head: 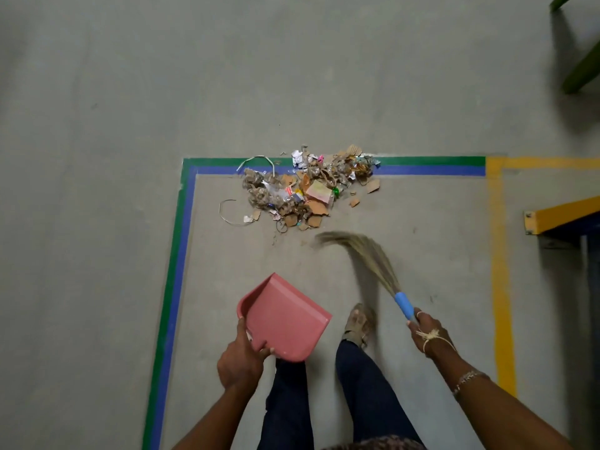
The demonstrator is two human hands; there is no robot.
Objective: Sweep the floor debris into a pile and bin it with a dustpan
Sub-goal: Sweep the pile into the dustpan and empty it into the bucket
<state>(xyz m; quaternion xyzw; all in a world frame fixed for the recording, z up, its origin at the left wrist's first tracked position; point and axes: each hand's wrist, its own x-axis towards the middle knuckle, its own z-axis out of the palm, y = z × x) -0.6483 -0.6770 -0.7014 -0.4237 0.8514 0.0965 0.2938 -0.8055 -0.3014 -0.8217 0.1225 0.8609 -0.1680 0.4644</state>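
Observation:
A pile of debris (305,190), cardboard scraps, crumpled paper, wrappers and wire loops, lies on the grey concrete floor across the green and blue tape lines. My left hand (240,358) grips the back edge of a pink dustpan (285,319), held above the floor, its mouth pointing up-left toward the pile. My right hand (428,332) holds a grass broom (367,254) by its blue handle sleeve. The bristles curve up and left, their tips just below the pile's right side, blurred by motion.
Green and blue floor tape (181,241) marks a corner on the left; yellow tape (501,271) runs down the right. A yellow and blue rack foot (558,219) stands at right, green legs (581,69) at top right. My foot (358,323) is between dustpan and broom.

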